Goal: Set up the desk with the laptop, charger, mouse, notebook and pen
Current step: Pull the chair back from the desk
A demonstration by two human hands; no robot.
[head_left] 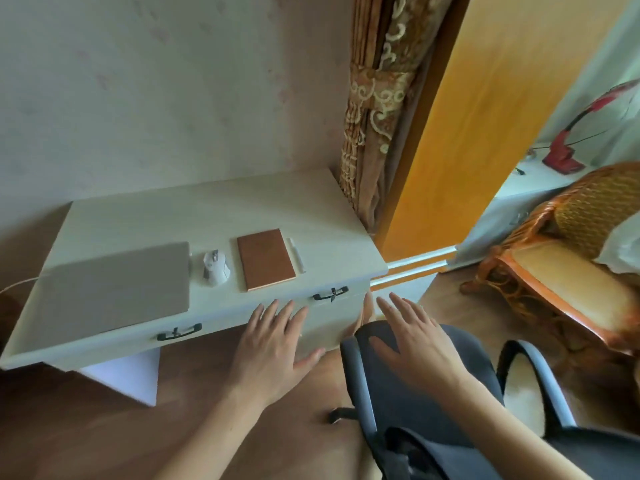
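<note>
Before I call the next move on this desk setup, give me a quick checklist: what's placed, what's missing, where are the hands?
1. Laptop on the desk: ok; lid closed, lying flat at the left.
2. Charger: cannot tell; a white cable runs off the laptop's left edge, but no plug or adapter shows.
3. Mouse right of the laptop: ok, standing apart from it.
4. Notebook right of the mouse: ok, closed.
5. Pen beside the notebook's right edge: ok.
6. Hands free: ok; left hand and right hand are open and empty, in front of the desk, the right over the chair.
</note>
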